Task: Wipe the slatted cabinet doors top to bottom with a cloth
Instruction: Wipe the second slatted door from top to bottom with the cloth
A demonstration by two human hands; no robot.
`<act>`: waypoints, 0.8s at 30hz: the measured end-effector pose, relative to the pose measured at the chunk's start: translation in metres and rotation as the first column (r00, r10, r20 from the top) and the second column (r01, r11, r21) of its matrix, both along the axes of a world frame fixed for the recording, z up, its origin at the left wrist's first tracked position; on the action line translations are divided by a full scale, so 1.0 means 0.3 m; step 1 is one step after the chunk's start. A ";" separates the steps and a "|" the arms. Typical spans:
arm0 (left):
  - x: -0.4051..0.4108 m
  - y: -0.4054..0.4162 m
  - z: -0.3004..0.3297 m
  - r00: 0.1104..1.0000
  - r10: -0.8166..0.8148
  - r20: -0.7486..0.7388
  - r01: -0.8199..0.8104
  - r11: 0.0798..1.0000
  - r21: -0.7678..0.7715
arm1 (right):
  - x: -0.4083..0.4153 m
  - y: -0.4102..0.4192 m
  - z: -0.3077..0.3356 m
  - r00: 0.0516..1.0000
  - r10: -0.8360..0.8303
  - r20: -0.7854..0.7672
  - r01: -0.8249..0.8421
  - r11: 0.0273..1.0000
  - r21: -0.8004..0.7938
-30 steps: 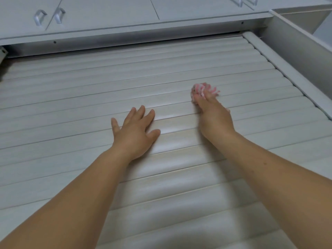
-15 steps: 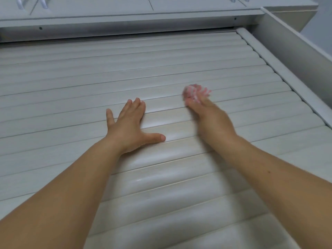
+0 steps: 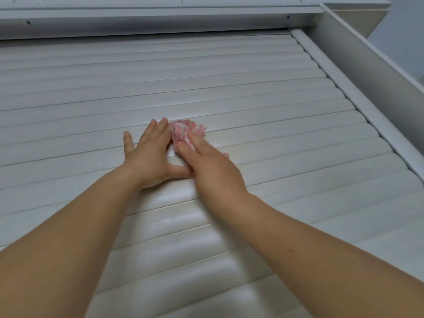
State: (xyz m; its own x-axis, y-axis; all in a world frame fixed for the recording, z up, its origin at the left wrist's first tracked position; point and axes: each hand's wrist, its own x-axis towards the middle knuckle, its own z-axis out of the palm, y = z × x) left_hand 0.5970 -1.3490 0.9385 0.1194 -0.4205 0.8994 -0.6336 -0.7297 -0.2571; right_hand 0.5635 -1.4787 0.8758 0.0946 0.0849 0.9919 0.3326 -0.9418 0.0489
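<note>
Head view looks down along a pale grey-white slatted cabinet door [image 3: 252,92] made of long horizontal ribbed slats, which fills nearly the whole frame. Near its middle lies a small bunched pink-and-white cloth [image 3: 187,131], pressed against one slat. On it rests the right hand [image 3: 213,173], its fingers laid forward over the near edge of the cloth and pushing it flat to the door; they look fairly straight rather than wrapped round it, so the grip is open, with the cloth held only by pressure. Just beside it, the left hand [image 3: 149,157] lies flat on the slats with its fingers straight and slightly spread, holding nothing; its fingertips reach up beside the left edge of the cloth, and its thumb stretches right until it meets the right hand. Both bare forearms run in from the lower corners. Along the door's right side runs a rounded light grey vertical guide rail [image 3: 358,106], and beyond it the plain grey side panel of the cabinet [image 3: 376,65]. Above the topmost slat sits a flat grey header strip [image 3: 160,21] with two small dark screw holes.
</note>
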 end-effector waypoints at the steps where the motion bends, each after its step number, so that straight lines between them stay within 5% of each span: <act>1: -0.003 -0.001 -0.002 1.000 0.027 -0.001 -0.027 1.000 0.008 | -0.011 -0.026 0.000 1.000 -0.025 -0.013 0.025 1.000 -0.012; 5: -0.015 0.001 -0.001 0.997 0.072 0.000 -0.072 0.997 0.021 | -0.057 -0.178 0.002 0.987 0.140 0.081 -0.153 0.972 0.181; 10: -0.017 -0.007 -0.020 0.996 0.094 0.007 -0.094 0.996 0.011 | -0.106 -0.380 -0.009 0.966 -0.116 0.230 0.046 0.957 0.288; 14: -0.011 0.011 -0.018 1.000 0.017 -0.004 -0.017 1.000 0.014 | -0.098 -0.248 -0.010 0.952 -0.007 0.305 -0.078 0.961 0.265; 17: 0.003 0.025 -0.014 0.998 -0.044 -0.038 0.044 0.999 0.024 | -0.052 -0.066 -0.075 0.977 0.154 0.146 -0.166 0.984 0.068; 19: 0.012 0.017 -0.017 0.999 -0.024 -0.039 0.025 0.999 0.025 | -0.021 0.000 -0.110 0.999 0.011 0.052 -0.009 0.999 -0.040; 22: 0.021 0.012 -0.020 1.000 0.007 -0.014 -0.008 1.000 -0.011 | -0.023 -0.041 -0.110 0.993 -0.115 0.036 0.115 0.993 0.005; 24: 0.021 0.014 -0.025 1.000 -0.005 -0.009 0.005 1.000 -0.028 | -0.046 -0.117 -0.102 0.998 -0.058 0.004 0.057 0.995 0.085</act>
